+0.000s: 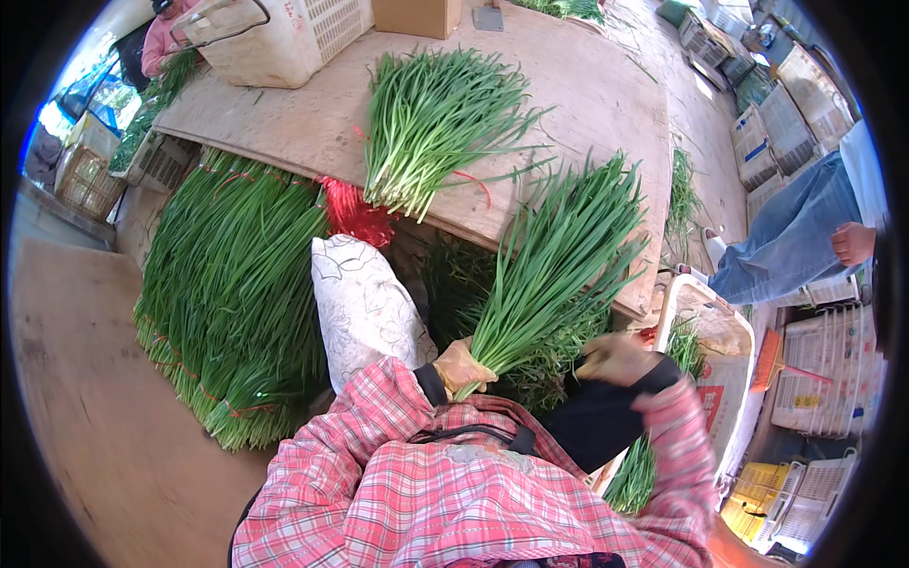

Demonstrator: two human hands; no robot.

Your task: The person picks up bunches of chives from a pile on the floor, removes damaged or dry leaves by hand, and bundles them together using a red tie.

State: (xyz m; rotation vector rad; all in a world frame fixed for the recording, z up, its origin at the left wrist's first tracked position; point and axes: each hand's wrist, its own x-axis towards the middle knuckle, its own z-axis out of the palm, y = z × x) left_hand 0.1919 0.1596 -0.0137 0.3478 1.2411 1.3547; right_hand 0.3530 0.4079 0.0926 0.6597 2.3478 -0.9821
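Note:
My left hand (pixel 462 368), in a tan glove, is closed around the pale lower ends of a bunch of garlic chives (pixel 559 260). The long green leaves fan up and right over the table's front edge. My right hand (pixel 615 360), gloved too, is to the right of the bunch's stems, in front of loose greens; motion smears its fingers. Another chive bundle (pixel 445 118) lies on the wooden table (pixel 606 85), its stems toward me. A hank of red ties (pixel 356 212) hangs from the table edge beside those stems.
A large stack of tied chives (pixel 232 284) stands at left, next to a white patterned cushion or sack (pixel 365 308). White crate (pixel 275 43) sits on the table's far left. At right are a white basket (pixel 734 379), an orange broom (pixel 769 360) and a person in jeans (pixel 786 232).

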